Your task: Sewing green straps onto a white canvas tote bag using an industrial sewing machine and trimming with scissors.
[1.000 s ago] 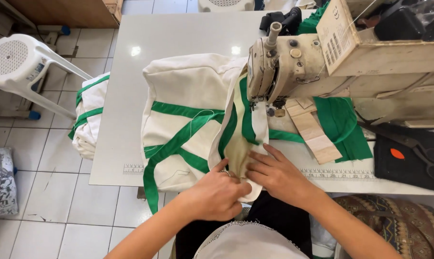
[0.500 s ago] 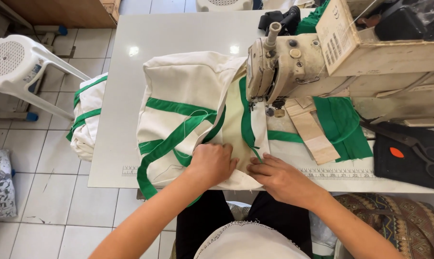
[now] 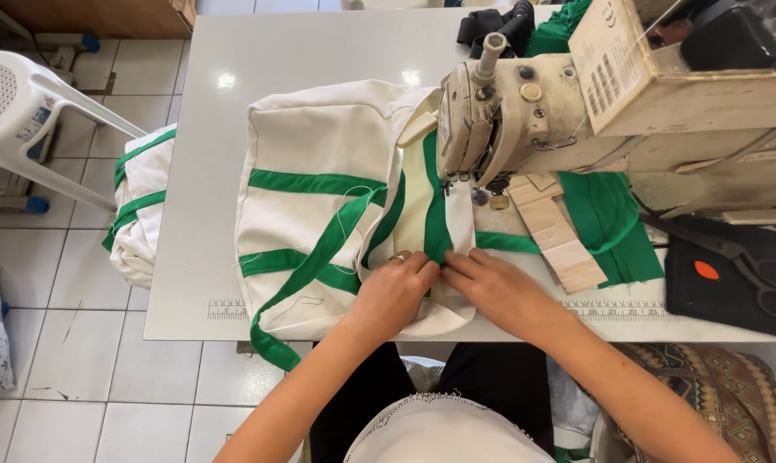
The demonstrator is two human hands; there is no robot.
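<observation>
We see a cream canvas bag (image 3: 319,197) with green straps (image 3: 315,182) lying on the white desk (image 3: 208,103), its right side tucked under the head of a worn sewing machine (image 3: 508,111). A green strip (image 3: 436,214) runs down the bag from below the needle toward the near desk edge. Compared with a moment ago, the left hand (image 3: 394,294) has shifted right and now sits close to the other hand at the strip, and the bag lies a little flatter.

Both hands press down on the fabric at the near end of the strip. The left hand, with a ring on one finger, lies palm down with fingers curled onto the cloth; the right hand (image 3: 495,290) lies flat, fingers pointing left, their tips almost touching those of the left. Neither hand closes around anything; they simply hold the cloth against the desk. Both forearms reach in from the bottom of the view.

Right of the needle lie a pale cardboard strip (image 3: 563,240) and loose green fabric (image 3: 611,223). Farther right, scissors (image 3: 748,266) rest on a black pad (image 3: 713,283). A ruler scale (image 3: 225,307) runs along the near desk edge. Another cream and green bag (image 3: 143,206) hangs off the left edge, above a tiled floor (image 3: 62,343) with a white plastic chair (image 3: 28,111).
</observation>
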